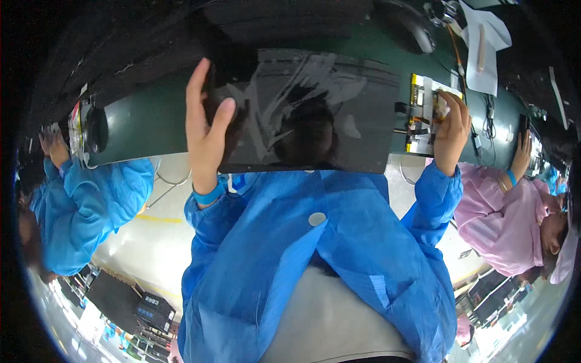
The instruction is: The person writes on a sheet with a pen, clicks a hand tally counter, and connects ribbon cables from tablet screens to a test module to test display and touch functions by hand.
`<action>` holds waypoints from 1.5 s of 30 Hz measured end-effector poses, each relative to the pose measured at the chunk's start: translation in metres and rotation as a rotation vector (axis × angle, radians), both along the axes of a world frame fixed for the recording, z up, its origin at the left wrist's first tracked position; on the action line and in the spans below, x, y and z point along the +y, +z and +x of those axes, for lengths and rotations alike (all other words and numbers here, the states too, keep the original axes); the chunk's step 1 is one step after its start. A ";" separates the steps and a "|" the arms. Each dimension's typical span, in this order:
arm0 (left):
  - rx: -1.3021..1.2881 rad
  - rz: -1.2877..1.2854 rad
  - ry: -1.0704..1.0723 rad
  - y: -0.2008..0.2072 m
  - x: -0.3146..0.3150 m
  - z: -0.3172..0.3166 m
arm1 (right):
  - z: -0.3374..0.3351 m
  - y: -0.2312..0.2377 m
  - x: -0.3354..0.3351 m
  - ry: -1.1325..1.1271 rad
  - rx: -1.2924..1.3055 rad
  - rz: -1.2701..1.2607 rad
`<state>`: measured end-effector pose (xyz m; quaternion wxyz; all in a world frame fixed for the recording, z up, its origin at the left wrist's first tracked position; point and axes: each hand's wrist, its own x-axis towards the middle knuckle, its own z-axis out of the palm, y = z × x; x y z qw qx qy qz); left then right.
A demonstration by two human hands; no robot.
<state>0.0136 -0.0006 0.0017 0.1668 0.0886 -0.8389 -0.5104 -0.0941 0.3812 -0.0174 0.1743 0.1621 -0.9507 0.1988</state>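
Note:
A broad, dark, glossy panel point(357, 130), with creased clear film over part of it, lies in front of me at the table's near edge. My left hand point(207, 133) is at the panel's left edge, its thumb and index finger stretched apart. Right of the panel is a flat battery pack point(422, 109), white and black with yellow edges. The bent fingers of my right hand point(451, 130) close over the pack's right side; its fingertips are partly hidden.
Back right on the green table point(357, 36) are a black computer mouse point(405, 27), a white sheet point(482, 48) and thin cables point(489, 118). One co-worker in blue point(91, 206) sits to the left, another in pink point(505, 212) to the right.

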 end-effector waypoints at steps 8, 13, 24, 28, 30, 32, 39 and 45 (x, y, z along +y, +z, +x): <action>0.029 0.156 -0.014 -0.007 0.005 0.001 | -0.001 0.002 0.007 0.045 0.009 0.027; -0.060 -0.189 0.035 -0.017 -0.011 -0.006 | 0.016 0.028 -0.011 -0.059 0.067 -0.237; -0.029 -0.183 0.008 -0.025 -0.024 -0.019 | 0.084 0.043 -0.100 0.311 -0.013 0.032; -0.090 0.017 0.036 -0.026 -0.024 -0.011 | 0.095 0.039 -0.122 0.471 -0.177 0.019; -0.044 0.154 -0.023 -0.022 -0.023 -0.006 | 0.091 0.039 -0.129 0.781 -0.188 -0.032; 0.016 0.091 -0.038 -0.028 -0.023 -0.004 | 0.092 0.039 -0.124 0.834 -0.172 -0.046; 0.098 -0.016 -0.029 -0.021 -0.006 0.028 | 0.098 0.028 -0.090 0.654 -0.230 -0.264; 0.009 -0.105 -0.039 -0.017 0.013 0.047 | 0.105 0.023 -0.066 0.792 -0.520 -0.586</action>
